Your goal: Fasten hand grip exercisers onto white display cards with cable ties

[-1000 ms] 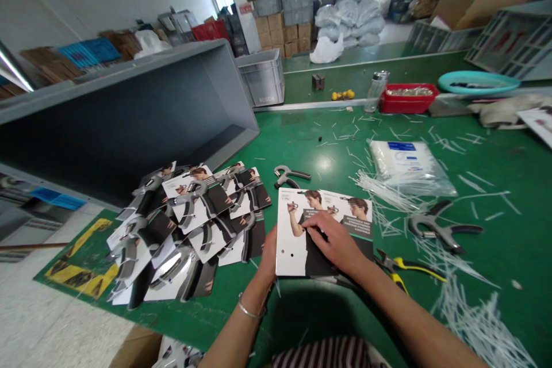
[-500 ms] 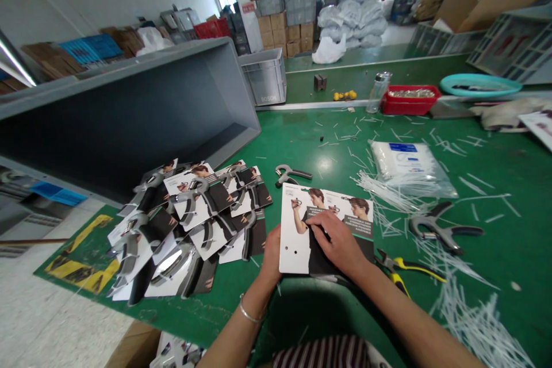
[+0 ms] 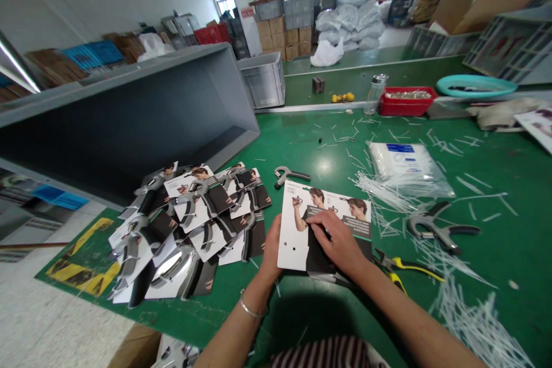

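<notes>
Hands (image 3: 340,241) on printed backing card (image 3: 297,241), green table (image 3: 495,230).

— What sort of place is this?

— A packing workshop inside a warehouse. The long green bench (image 3: 495,184) is littered with white plastic ties (image 3: 388,195), and a heap of carded hand grippers (image 3: 190,224) lies at one end.

— Anything beyond the bench?

— Stacked cardboard boxes (image 3: 284,34) and bulging white sacks (image 3: 349,17) stand against the far windows. A big grey bin (image 3: 129,115) lies on its side, with a grey crate (image 3: 263,77) behind it.

— Tools?

— Yellow-handled pliers (image 3: 405,267), a red tray (image 3: 407,100) of small metal parts, and a bag of ties (image 3: 407,164).
</notes>
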Demonstrator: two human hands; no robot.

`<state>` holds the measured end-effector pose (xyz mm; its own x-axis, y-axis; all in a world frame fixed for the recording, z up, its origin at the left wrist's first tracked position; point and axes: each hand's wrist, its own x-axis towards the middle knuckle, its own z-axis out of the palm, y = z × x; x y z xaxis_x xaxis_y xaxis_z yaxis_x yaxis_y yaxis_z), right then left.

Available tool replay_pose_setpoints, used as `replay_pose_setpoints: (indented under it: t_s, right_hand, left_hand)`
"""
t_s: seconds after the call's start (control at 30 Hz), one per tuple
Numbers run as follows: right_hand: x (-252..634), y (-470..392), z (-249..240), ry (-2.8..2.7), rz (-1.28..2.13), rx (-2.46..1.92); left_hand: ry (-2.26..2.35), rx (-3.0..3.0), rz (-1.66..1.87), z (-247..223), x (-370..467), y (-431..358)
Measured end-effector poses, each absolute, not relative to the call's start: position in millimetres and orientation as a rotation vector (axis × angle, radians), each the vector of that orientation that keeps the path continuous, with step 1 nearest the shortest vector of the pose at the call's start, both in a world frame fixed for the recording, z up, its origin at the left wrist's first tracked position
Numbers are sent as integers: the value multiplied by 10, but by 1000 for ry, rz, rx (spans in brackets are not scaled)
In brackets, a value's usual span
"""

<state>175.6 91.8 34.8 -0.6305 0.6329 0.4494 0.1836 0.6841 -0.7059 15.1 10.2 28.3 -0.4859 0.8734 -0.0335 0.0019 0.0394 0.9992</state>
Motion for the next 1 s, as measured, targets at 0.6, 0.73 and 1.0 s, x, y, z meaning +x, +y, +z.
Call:
replay_pose_setpoints:
  t_s: [0.6, 0.73, 1.0]
  right_hand:
    - [2226, 944, 467, -1992, 814, -809]
    - [2743, 1467, 323, -2104, 599, -1192]
    - [2833, 2230, 135, -2155, 570, -1645]
  left_hand:
    - [1338, 524, 1235, 532, 64, 34]
    - [1283, 577, 1146, 578, 131, 141]
    - [1258, 755, 951, 526, 158, 425]
